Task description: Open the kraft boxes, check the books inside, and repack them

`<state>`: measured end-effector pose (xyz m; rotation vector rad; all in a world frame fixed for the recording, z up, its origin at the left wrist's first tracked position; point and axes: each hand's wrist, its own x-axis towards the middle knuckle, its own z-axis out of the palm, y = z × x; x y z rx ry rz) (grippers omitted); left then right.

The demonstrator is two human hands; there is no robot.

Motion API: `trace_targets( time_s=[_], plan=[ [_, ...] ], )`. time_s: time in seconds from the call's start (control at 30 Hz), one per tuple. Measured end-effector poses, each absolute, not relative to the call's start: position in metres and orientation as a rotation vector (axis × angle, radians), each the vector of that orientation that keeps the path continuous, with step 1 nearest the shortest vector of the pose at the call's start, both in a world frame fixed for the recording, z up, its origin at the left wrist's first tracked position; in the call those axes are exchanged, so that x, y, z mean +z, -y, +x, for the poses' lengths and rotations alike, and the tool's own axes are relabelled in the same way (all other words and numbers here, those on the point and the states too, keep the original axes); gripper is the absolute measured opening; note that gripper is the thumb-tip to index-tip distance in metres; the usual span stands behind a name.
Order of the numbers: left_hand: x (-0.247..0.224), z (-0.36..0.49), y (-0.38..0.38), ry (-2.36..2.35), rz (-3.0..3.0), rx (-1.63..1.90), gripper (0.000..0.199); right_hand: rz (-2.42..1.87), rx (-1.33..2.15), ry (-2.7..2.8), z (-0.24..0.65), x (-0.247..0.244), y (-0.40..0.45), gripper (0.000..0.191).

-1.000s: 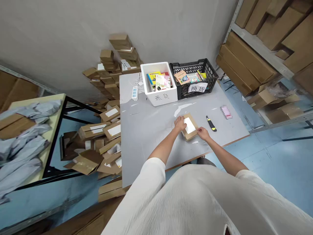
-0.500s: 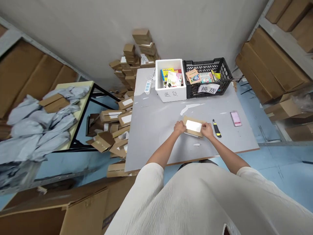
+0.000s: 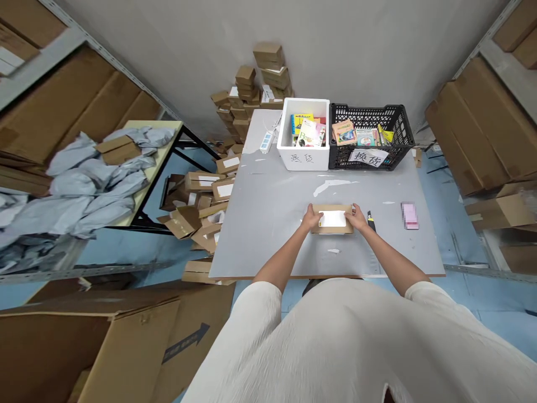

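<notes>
A small brown cardboard box (image 3: 333,228) with a white label on top lies over the front half of the grey table (image 3: 268,224). My left hand (image 3: 311,218) grips its left end, the thumb on top near the label. At the right end, my right hand (image 3: 356,216) holds the box in the same way, thumb over the upper face. A black and yellow utility knife (image 3: 371,221) rests just right of my right hand, its lower part hidden behind my forearm. Farther right lies a pink phone-like object (image 3: 410,215), partly blurred.
At the table's back stand a white bin (image 3: 304,159) and a black crate (image 3: 369,158), both holding books. A power strip (image 3: 266,142) lies left of them. Cardboard boxes (image 3: 210,182) pile up left of the table; grey parcels (image 3: 79,184) cover a side table.
The view has shifted and turned slightly. Both hands still hold the box, which now sits squarer to the table's front edge. My right forearm now covers part of the knife.
</notes>
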<state>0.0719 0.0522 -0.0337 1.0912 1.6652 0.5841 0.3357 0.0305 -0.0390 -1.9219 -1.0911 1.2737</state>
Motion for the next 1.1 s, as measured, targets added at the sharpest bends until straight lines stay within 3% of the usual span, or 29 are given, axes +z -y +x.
trace_targets(
  time_s=[0.13, 0.33, 0.43, 0.63, 0.97, 1.1],
  plan=[
    [-0.022, 0.078, -0.057, -1.668, 1.023, 0.668, 0.095, -1.819, 1.180, 1.052, 0.337, -0.027, -0.033, 0.088],
    [-0.013, 0.081, -0.054, -1.769, 1.062, 0.799, 0.063, -1.819, 1.068, 1.014, 0.343, -0.016, -0.033, 0.078],
    [-0.019, 0.078, -0.042, -1.799, 1.095, 0.719, 0.057, -1.953, 1.053, 1.046, 0.347, -0.021, -0.022, 0.069],
    [-0.031, 0.074, -0.022, -1.752, 1.187, 0.675, 0.060, -1.991, 1.078, 1.078, 0.352, -0.033, -0.004, 0.057],
    [-0.023, 0.069, -0.031, -1.447, 1.251, 0.703, 0.111, -1.743, 1.222, 1.239, 0.352, -0.023, -0.013, 0.105],
    [-0.016, 0.068, -0.033, -1.447, 1.272, 0.692, 0.104, -1.780, 1.189, 1.273, 0.356, -0.017, -0.014, 0.099]
  ],
)
